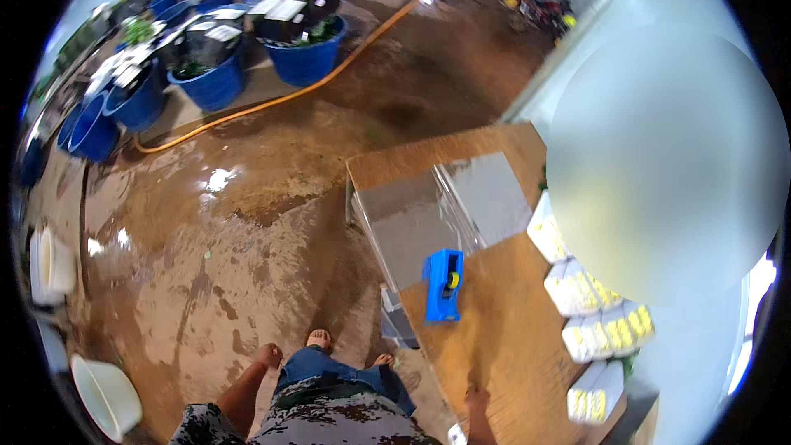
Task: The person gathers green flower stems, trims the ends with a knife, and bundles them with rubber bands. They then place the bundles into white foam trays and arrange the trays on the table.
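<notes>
My left hand (269, 355) hangs beside my leg over the wet floor, with its fingers seemingly curled and nothing visible in it. My right hand (477, 394) is at the near part of a wooden table (494, 303); blur hides its fingers, and I cannot tell whether it touches the top. Beyond it on the table stands a blue tape dispenser (442, 287) with a yellow tape roll (453, 280). Clear plastic sheets or sleeves (408, 216) lie flat behind the dispenser, beside a pale grey sheet (491, 198).
White-wrapped bundles with yellow contents (609, 330) line the table's right side. Blue tubs (303, 62) holding leafy wrapped bundles stand at far left. An orange hose (278, 102) crosses the wet floor. A white basin (108, 395) sits at lower left. A round blurred patch covers the right.
</notes>
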`<state>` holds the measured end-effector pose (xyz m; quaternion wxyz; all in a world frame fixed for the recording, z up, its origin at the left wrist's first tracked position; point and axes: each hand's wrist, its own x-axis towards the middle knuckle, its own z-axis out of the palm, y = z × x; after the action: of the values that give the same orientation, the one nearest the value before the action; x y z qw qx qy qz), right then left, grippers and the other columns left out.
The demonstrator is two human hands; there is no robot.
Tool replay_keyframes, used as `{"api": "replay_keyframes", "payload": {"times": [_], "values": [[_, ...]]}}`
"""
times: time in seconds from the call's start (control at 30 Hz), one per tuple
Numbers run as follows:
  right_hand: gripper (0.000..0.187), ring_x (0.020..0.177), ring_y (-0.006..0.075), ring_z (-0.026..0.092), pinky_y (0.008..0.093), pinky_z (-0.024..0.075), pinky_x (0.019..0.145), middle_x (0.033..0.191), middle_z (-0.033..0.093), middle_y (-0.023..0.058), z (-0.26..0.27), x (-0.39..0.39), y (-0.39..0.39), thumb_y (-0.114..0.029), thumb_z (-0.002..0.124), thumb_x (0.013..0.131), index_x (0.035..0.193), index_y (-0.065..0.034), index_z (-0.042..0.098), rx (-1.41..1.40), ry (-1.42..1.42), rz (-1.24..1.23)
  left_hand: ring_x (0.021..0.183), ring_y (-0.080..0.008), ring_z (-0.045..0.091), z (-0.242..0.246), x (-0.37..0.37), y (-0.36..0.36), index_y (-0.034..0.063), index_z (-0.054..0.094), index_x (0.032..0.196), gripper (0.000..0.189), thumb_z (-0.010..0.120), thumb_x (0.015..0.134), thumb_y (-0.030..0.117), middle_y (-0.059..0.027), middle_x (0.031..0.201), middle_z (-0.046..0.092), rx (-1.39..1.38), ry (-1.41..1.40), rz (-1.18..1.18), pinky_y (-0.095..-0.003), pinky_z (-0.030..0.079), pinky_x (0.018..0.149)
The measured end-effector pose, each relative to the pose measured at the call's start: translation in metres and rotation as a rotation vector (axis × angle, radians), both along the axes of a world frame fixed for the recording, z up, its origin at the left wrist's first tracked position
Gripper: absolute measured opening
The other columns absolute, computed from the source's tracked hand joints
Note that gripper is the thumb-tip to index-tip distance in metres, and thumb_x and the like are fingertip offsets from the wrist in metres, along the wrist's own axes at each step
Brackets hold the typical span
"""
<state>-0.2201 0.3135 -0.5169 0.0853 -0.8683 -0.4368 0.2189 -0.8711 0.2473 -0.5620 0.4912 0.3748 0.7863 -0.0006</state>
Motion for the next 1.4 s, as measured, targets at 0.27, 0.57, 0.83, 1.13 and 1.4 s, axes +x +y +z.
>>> {"api": "replay_keyframes", "payload": {"times": [0.27, 0.57, 0.83, 1.13, 1.4], "values": [[0.032, 0.06, 0.0182, 0.061, 0.0349, 0.0477, 0.055, 0.068, 0.062, 0.0077, 0.046, -0.076, 0.013, -0.03, 0.061, 0.089, 0.082, 0.0005, 0.065, 0.063, 0.271, -0.253, 0.07, -0.0234, 0.067, 0.054, -0.059, 0.143, -0.0019, 0.06, 0.094, 0.019, 0.052, 0.093, 0.016, -0.0138, 0.082, 0.069, 0.326, -0.197, 0.107, -0.0355, 0.052, 0.06], [0.023, 0.066, 0.0146, 0.059, 0.0272, 0.0484, 0.057, 0.076, 0.059, 0.0045, 0.087, -0.092, 0.172, -0.025, 0.059, 0.093, 0.098, -0.0029, 0.056, 0.293, 0.838, -0.497, 0.089, -0.0327, 0.064, 0.114, 0.018, 0.358, 0.005, 0.061, 0.102, 0.024, 0.06, 0.086, 0.023, -0.0162, 0.092, 0.066, 0.574, -0.03, -0.149, -0.0416, 0.049, 0.075], [0.022, 0.067, 0.0171, 0.058, 0.0309, 0.0483, 0.061, 0.074, 0.057, 0.0048, 0.039, -0.123, 0.379, -0.025, 0.061, 0.089, 0.088, -0.0036, 0.059, 0.369, 1.027, -0.362, 0.114, -0.0414, 0.049, 0.127, 0.061, 0.496, 0.0084, 0.047, 0.127, 0.054, 0.066, 0.081, 0.029, -0.0238, 0.124, 0.05, 0.649, 0.199, 0.043, -0.0485, 0.043, 0.094], [0.01, 0.072, 0.0232, 0.061, 0.0335, 0.0475, 0.054, 0.076, 0.058, 0.0112, -0.015, -0.161, 0.439, -0.007, 0.065, 0.081, 0.08, -0.0038, 0.055, 0.55, 0.807, -0.454, 0.088, -0.028, 0.066, 0.038, 0.025, 0.47, -0.0012, 0.062, 0.114, 0.048, 0.074, 0.08, 0.03, -0.0173, 0.093, 0.069, 0.401, -0.223, 0.467, -0.0386, 0.05, 0.076], [0.016, 0.048, 0.0192, 0.054, 0.0306, 0.041, 0.037, 0.071, 0.057, 0.0085, 0.011, -0.179, 0.436, -0.001, 0.064, 0.081, 0.088, -0.0038, 0.05, 0.539, 0.642, -0.985, 0.086, -0.0258, 0.066, 0.125, 0.013, 0.493, 0.0001, 0.066, 0.098, 0.028, 0.07, 0.079, 0.02, -0.0156, 0.089, 0.069, 0.296, -0.179, -0.153, -0.0381, 0.05, 0.074]]}}
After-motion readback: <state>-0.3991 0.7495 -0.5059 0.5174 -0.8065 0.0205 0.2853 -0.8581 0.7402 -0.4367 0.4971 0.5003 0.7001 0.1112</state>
